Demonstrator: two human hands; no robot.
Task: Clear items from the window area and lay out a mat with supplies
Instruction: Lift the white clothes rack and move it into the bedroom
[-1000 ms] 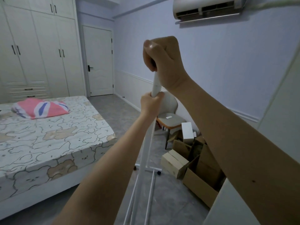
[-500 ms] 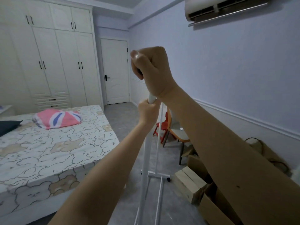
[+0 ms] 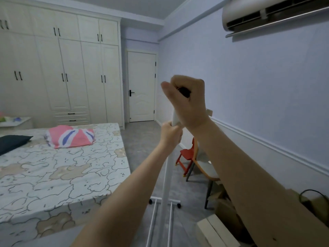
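Two hands on white rack (image 3: 164,177): right hand (image 3: 187,102) clenched around top, left hand (image 3: 170,133) grasping pole just beneath. Step: clearing rack. Next: steer wheeled base past chair (image 3: 204,168).

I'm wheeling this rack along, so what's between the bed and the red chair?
In the head view, only bare grey floor lies between the bed and the red chair, crossed by the white rack's pole.

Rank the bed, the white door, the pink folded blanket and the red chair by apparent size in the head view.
1. bed
2. white door
3. pink folded blanket
4. red chair, partly hidden

The bed's nearness inflates it.
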